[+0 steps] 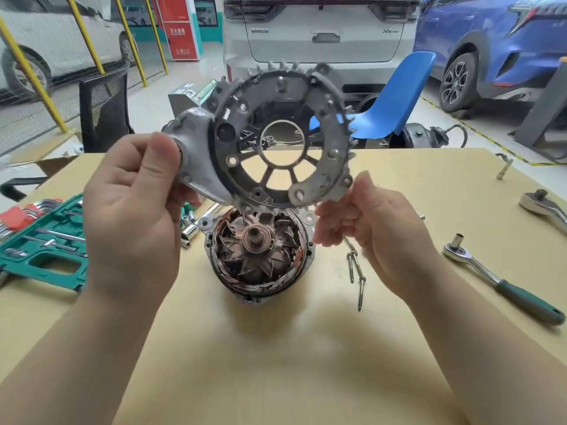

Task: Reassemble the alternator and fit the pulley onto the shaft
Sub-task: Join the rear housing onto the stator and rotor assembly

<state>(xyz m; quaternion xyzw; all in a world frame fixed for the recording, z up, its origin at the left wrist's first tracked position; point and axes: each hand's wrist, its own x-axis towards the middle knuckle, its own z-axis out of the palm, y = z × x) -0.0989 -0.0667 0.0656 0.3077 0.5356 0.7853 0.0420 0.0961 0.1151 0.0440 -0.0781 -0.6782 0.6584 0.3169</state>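
Grey cast aluminium catches the eye first: the alternator end cover (276,136) is held up in the air, tilted, its open hub ring facing the person. The left hand (135,191) grips its mounting ear, thumb curled over the front of the lug and the other fingers wrapped behind it. The right hand (365,222) is at the cover's lower toothed rim, fingers loosely curled with the tips at or just under the edge; whether they actually pinch the metal I cannot tell.

Directly below both sets of fingers, between the 2 wrists, the alternator body (259,256) sits on the table (276,363) with its copper windings, fan blades and shaft end facing up, apart from the lifted cover.

Just beside the right hand's knuckles lie long through bolts (357,271). Further out past the right wrist rests a green-handled ratchet (503,280), with another ratchet head (543,207) beyond it. Outside the left hand, a green tool case (46,240) lies open, and loose sockets (188,228) sit just behind the left fingers.
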